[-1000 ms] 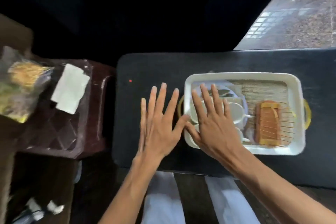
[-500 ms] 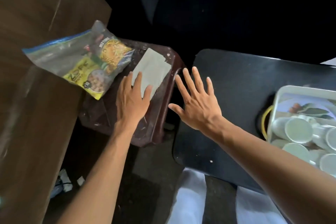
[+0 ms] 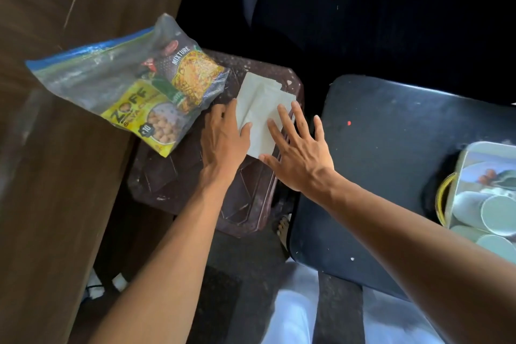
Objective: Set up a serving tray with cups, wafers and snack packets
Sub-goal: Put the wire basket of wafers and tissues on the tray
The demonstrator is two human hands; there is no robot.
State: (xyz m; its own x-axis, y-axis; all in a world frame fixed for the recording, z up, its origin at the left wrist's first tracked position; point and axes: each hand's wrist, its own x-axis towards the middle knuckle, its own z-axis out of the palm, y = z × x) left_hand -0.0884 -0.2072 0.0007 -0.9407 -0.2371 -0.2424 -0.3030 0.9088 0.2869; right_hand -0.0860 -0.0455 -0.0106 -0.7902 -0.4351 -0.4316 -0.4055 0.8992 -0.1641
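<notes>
1. Dim surroundings frame a dark brown plastic stool point(image 3: 195, 190), taken below as the landmark; a black table point(image 3: 391, 148) stands just beside the stool's right edge, and a wooden surface point(image 3: 55, 148) borders the stool on the left
2. A folded white paper point(image 3: 262, 112) lies flat on the stool's far right part, its long axis running from the stool's near side toward its far side
3. A clear zip bag point(image 3: 117, 84) holding snack packets point(image 3: 167, 98) rests on the stool's far left corner, overhanging toward the wooden surface and just beside the paper
4. Left hand point(image 3: 223, 139): spread flat, palm down, gripping nothing; its fingertips lie on the paper's left edge
5. Right hand point(image 3: 298, 153): spread flat, palm down, gripping nothing; its fingers overlap the paper's right and near edges, above the stool's right rim. Whether they press on the paper cannot be told
6. Governing relation: the paper lies between the two hands and slightly beyond both palms, so both hands are about equally near it. The snack bag lies left of the left hand, making that hand the nearer one for the packets
7. A white serving tray point(image 3: 458, 176) with cups point(image 3: 497, 215) sits well to the right of the stool, at the black table's right end; judged from this, the snack packets are not yet on the tray
</notes>
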